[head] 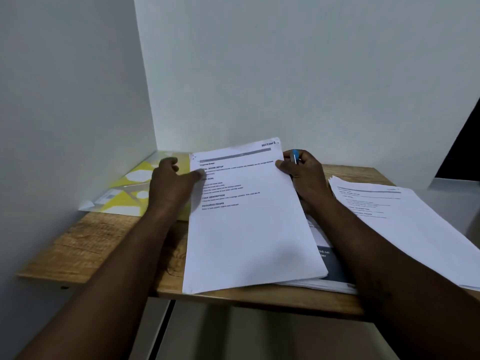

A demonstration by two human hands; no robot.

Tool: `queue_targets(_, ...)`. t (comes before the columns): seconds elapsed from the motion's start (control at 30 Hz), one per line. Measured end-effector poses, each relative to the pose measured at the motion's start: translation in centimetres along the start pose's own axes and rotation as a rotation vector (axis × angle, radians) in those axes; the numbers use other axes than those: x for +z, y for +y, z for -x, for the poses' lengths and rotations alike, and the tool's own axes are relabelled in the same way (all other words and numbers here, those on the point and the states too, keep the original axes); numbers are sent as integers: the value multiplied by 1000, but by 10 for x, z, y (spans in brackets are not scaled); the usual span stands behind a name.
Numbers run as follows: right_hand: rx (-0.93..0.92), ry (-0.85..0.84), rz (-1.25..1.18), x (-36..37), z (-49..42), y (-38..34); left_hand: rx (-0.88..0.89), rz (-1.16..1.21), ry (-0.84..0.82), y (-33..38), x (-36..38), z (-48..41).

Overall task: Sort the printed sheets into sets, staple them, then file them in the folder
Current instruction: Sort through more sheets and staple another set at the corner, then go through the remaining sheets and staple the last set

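Task thing: Section 1 set (246,229), mid-counter, top sheet headed "SECTION 1", lying partly over a dark-blue printed sheet (331,261).
Left hand (171,183): thumb at the set's left edge, fingers curled and blurred; no telling whether it pinches the paper.
Right hand (306,175): clasped on the set's far right edge, thumb on top, with a small blue-tipped thing (294,155) held between the fingers; stapler or pen, too hidden to say.
Done so far: apparently at least one set gathered and squared; a staple in its corner too small to make out.
Left to do: judging by the loose pile (402,216) on the right, more sorting and stapling, then all the filing; nothing seen inside the folder (130,185), which lies flat at the back left beside the set.
Paper: thin, white, matte, black type on the upper half, edges slightly fanned in the loose pile.
Folder: glossy, yellow with white shapes, flat and rectangular.
Counter (91,242): wood-grain top, light brown, straight front edge.
Surroundings: plain pale wall (311,74) behind.
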State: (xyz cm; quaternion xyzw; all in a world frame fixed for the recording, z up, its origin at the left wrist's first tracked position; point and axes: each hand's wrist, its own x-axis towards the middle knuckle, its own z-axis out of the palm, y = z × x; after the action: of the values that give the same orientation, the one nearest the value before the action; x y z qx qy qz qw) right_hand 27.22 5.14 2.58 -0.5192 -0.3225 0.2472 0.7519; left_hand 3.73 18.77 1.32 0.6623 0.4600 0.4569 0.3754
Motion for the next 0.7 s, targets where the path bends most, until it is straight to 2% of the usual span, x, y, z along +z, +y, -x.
queue_targets(0.1, 32, 24, -33, 1, 2, -4, -138, 97, -131, -7, -11, 25)
queue_targets(0.4, 64, 167, 67, 3, 5, -7, -111, 363, -434, 4, -22, 52)
queue_targets(0.5, 35, 221, 175, 7, 11, -7, -93, 372, -417, 8, -24, 56)
queue_targets(0.57, 61, 234, 159, 8, 14, -10, -107, 445, -371, 7, -26, 53)
queue_targets(0.7, 209, 45, 89, 13, 35, -17, -154, 558, -342, 8, -34, 49)
